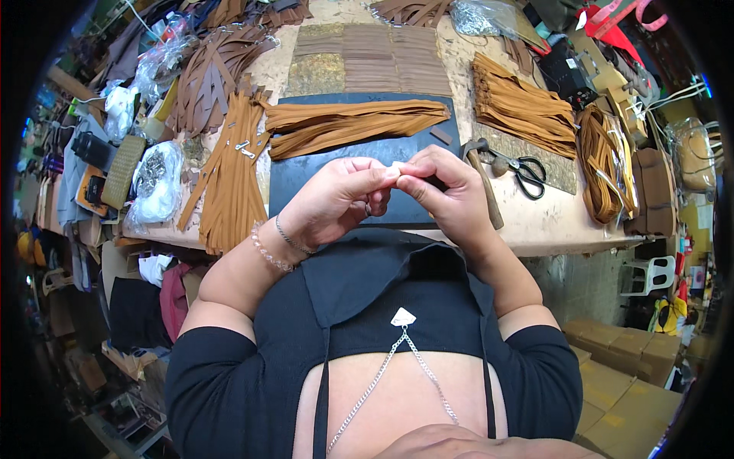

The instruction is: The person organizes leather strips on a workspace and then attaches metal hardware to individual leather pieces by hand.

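My left hand [348, 187] and my right hand [451, 187] meet above the near part of a black board [294, 180]. Thumbs and forefingers pinch together at one spot, and whatever lies between them is too small and covered to name. A bundle of tan-brown zipper tapes [352, 122] lies across the board, just beyond my fingers. By its right end rests a small grey-brown rectangular piece [441, 135]. Close to my right hand, a hammer [487, 183] lies beside black-handled scissors [529, 177].
More zipper tapes [237, 180] with metal sliders [245, 150] hang over the table edge at left. Other bundles [524, 103] lie at right. Flat brown strips [371, 57] fill the back. A plastic bag of metal parts [159, 180] stands at left; cardboard boxes [631, 382] sit lower right.
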The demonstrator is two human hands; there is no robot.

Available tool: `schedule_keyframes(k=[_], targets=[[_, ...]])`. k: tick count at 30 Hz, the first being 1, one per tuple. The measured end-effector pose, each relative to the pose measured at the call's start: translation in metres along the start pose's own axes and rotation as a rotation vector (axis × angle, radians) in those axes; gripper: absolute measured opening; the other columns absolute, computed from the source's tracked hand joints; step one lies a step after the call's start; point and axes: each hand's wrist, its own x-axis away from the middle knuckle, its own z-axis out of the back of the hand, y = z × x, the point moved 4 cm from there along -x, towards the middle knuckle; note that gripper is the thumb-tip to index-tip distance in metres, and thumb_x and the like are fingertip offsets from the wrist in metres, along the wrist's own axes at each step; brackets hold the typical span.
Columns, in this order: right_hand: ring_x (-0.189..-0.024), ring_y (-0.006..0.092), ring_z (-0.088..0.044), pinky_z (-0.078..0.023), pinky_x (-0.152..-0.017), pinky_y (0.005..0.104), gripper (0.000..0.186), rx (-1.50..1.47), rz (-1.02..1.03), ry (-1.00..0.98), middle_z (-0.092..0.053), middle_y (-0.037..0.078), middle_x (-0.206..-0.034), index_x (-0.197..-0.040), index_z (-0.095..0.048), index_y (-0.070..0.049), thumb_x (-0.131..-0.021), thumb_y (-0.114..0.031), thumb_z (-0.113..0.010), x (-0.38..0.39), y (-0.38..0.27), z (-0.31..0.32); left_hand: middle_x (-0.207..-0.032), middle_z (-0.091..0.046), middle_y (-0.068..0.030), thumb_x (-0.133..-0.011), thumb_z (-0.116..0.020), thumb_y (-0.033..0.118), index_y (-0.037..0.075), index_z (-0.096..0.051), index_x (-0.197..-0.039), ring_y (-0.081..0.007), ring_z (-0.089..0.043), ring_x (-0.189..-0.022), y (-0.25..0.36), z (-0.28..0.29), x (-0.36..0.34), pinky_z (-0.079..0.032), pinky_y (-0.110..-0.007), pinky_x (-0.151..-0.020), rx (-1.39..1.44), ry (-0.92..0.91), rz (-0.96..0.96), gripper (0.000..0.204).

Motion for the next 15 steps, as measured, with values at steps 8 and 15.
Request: schedule_keyframes(k=[8,15], targets=[[-0.093,0.0121,-0.059,-0.045,-0.088,0.0253,0.025,-0.248,-0.211,-0.024,-0.065,0.004,-0.102,-0.115,-0.069,0.000,-0.092,-0.005,-0.065,-0.003,-0.009,-0.001,-0.075,-0.061,-0.0007,-0.092,-0.071,0.022,0.002,-0.070,-0.094,-0.0085,-0.053,-0.068,0.019,0.006,0.002,-0.041,-0.021,-0.061,-0.155,0.079,-0.150,0.020],[-0.109,0.0149,-0.061,-0.047,-0.100,0.0325,0.026,-0.559,-0.315,-0.037,-0.065,0.009,-0.113,-0.120,-0.061,-0.001,-0.094,-0.003,-0.061,0.001,-0.008,-0.003,-0.082,-0.065,-0.0011,-0.092,-0.071,0.020,0.001,-0.071,-0.098,-0.0085,-0.057,-0.075,0.026,0.005,0.009,-0.045,-0.021,-0.068,-0.309,0.062,-0.181,0.019]])
